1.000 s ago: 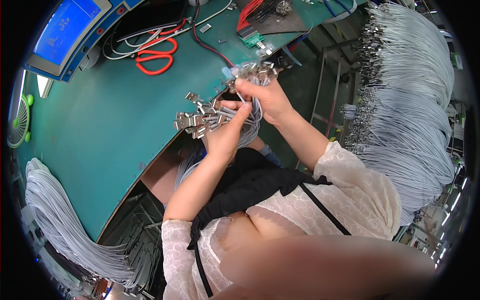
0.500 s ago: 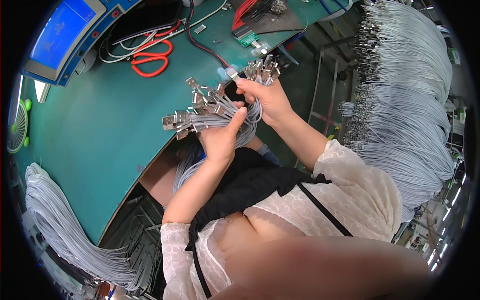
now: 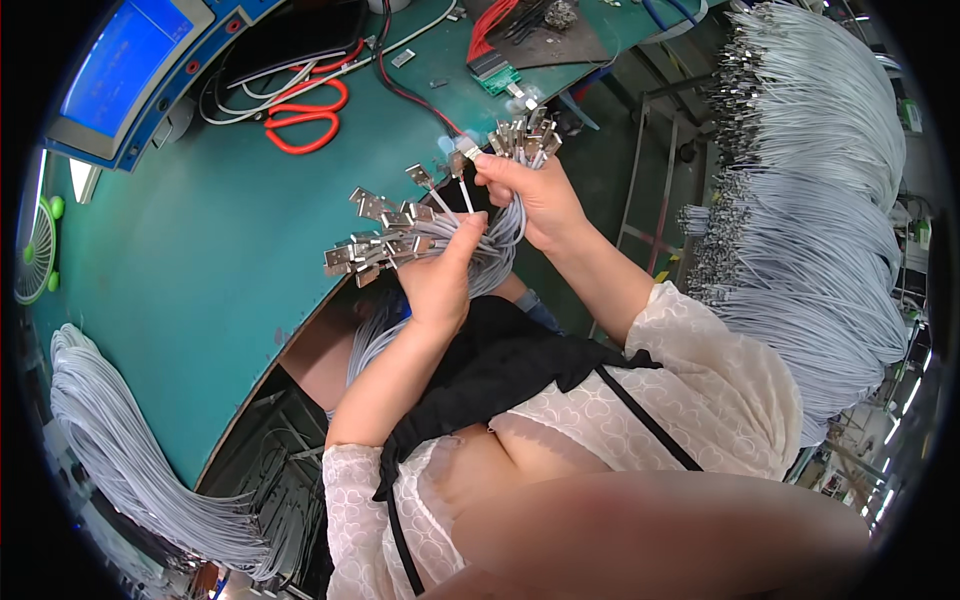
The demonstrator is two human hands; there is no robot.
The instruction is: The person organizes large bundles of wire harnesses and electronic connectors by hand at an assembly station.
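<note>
Over the teal bench [image 3: 180, 270], your left hand [image 3: 440, 280] grips the grey cable bundle with metal connectors [image 3: 400, 235]; right hand [image 3: 535, 195] pinches one plug. Keep ends fanned, pull singly.

green bench [image 3: 170, 270] | red scissors [image 3: 305, 110] | cables [image 3: 250, 80] | blue-screen unit [image 3: 125, 70] | green connector board [image 3: 495, 72]

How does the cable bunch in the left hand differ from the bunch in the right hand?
The left hand holds a fanned bunch whose metal plugs spread leftward over the green table. The right hand holds a tighter bunch, its plugs packed together and pointing up. Both are grey cables with silver plugs.
</note>
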